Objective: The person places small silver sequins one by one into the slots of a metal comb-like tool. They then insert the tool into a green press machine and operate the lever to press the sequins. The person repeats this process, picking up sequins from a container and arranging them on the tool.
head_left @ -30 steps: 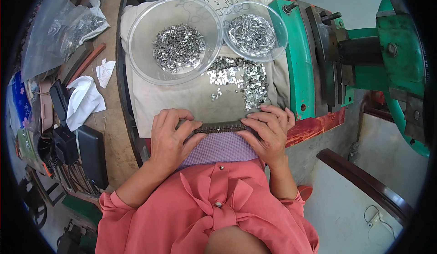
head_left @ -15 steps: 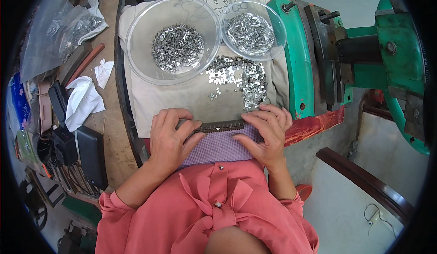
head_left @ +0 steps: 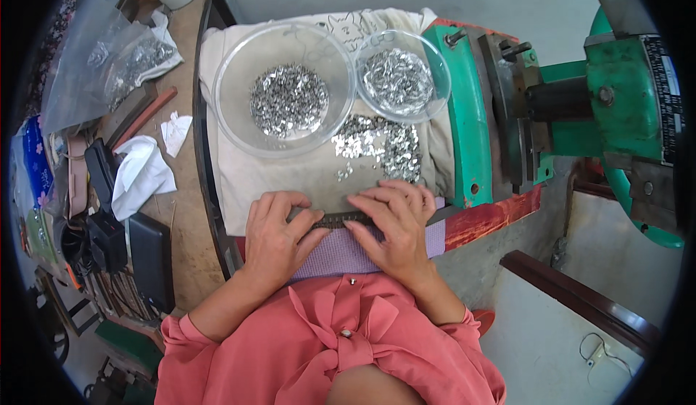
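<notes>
A narrow dark metal bar with a row of slots lies at the near edge of the cloth, across a purple textured cloth. Small bright bits show along its row. My left hand is closed on the bar's left end, between thumb and fingers. My right hand bends over the bar's right part, thumb on the near side and fingertips on the far side. Its palm and fingers hide that end. Just beyond the hands lies a spread of small flat silvery metal pieces.
Beyond stand a large clear tub of small metal parts and a smaller clear bowl of thin shiny pieces. A green machine borders the right. On the wooden table at left lie white tissue, a black case and plastic bags.
My right hand has slid left along the bar, toward my left hand. My left hand keeps its hold on the left end. The whole view has shifted slightly.
</notes>
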Available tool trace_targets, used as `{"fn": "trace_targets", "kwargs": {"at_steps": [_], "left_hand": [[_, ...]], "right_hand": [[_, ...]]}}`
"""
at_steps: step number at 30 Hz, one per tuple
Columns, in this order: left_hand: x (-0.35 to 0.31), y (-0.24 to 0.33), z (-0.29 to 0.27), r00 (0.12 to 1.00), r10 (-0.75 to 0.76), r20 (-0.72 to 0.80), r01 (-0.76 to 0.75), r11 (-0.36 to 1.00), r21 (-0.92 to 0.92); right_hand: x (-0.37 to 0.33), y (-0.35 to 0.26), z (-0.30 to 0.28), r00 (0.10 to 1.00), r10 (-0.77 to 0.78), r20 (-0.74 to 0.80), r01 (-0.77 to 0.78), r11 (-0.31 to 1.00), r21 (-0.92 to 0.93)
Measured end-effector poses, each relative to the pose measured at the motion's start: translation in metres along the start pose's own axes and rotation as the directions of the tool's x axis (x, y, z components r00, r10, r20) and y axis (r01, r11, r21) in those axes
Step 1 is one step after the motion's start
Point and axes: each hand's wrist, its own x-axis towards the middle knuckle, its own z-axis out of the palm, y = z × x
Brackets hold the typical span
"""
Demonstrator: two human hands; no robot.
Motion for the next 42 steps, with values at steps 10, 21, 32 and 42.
{"fn": "trace_targets", "kwargs": {"at_steps": [10,21,32,42], "left_hand": [[0.002,-0.002,-0.001,0.999,0.031,0.014,-0.031,1.000,0.000],[-0.001,-0.006,-0.004,0.998,0.063,0.001,-0.063,0.997,-0.046],[-0.003,0.004,-0.013,0.997,0.065,-0.048,-0.073,0.977,-0.201],[0.000,0.036,-0.057,0.998,0.069,-0.002,-0.065,0.919,-0.390]], "right_hand": [[0.060,0.024,-0.052,0.975,-0.097,-0.200,0.088,0.995,-0.054],[0.136,0.060,-0.060,0.990,-0.122,0.064,0.132,0.976,-0.175],[0.156,0.059,-0.050,0.952,-0.155,0.265,0.231,0.930,-0.286],[0.169,0.068,-0.042,0.942,-0.164,0.292,0.235,0.946,-0.225]]}}
